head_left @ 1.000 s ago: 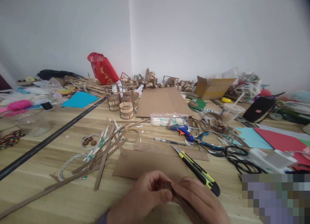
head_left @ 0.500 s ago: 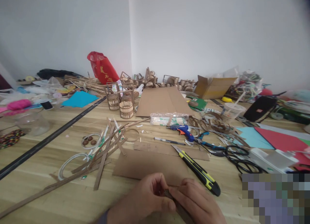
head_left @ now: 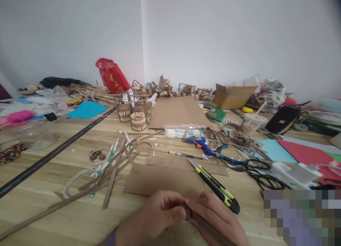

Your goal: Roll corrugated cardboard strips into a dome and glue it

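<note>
Low in the view, my left hand [head_left: 156, 216] pinches the end of a brown cardboard strip [head_left: 210, 230] between thumb and fingers. My right hand [head_left: 220, 217] is wrapped over the same strip, its fingertips touching those of my left hand. The strip runs down to the right, partly hidden by my right hand. Just beyond the hands lies a flat cardboard sheet [head_left: 162, 178]. A yellow and black utility knife [head_left: 215, 185] rests to the right of it, blade pointing away. More brown strips [head_left: 113, 182] cross each other on the left.
Farther back are a blue glue gun [head_left: 199, 143], a pen [head_left: 185, 154], pliers [head_left: 229, 159], black scissors [head_left: 259, 171] and packaged sticks [head_left: 183, 131]. Small slatted buckets [head_left: 138, 121] stand by a large cardboard sheet [head_left: 177, 113]. A plastic cup [head_left: 253, 121] stands at right.
My hands have shifted slightly on the strip, and more of its length shows beneath my right hand. The view has turned a little; the things on the table look unmoved.
</note>
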A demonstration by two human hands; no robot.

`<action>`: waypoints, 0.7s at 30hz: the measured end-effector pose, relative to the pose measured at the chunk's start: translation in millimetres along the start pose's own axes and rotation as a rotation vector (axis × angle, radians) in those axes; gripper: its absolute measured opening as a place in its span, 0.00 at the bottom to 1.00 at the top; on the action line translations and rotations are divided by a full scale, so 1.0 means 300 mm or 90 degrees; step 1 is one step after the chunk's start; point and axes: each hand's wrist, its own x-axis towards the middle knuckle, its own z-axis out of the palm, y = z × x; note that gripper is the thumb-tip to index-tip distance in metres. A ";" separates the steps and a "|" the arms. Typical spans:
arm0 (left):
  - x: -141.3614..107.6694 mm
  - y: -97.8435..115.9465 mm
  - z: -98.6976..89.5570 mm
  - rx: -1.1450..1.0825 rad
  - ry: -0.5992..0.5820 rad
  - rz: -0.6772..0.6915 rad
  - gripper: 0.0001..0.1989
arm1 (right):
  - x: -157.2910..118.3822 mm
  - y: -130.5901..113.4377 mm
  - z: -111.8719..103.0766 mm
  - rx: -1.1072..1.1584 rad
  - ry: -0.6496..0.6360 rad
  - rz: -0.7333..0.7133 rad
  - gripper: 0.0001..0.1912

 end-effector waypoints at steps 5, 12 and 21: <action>0.007 -0.005 -0.007 0.014 0.052 0.025 0.26 | 0.026 0.004 -0.017 0.021 0.005 -0.006 0.14; 0.008 -0.016 0.011 0.100 0.109 -0.006 0.26 | -0.001 0.024 0.005 -0.126 0.019 -0.091 0.17; 0.022 -0.051 0.020 0.142 0.152 -0.036 0.30 | 0.049 -0.005 0.000 -0.202 0.014 -0.181 0.20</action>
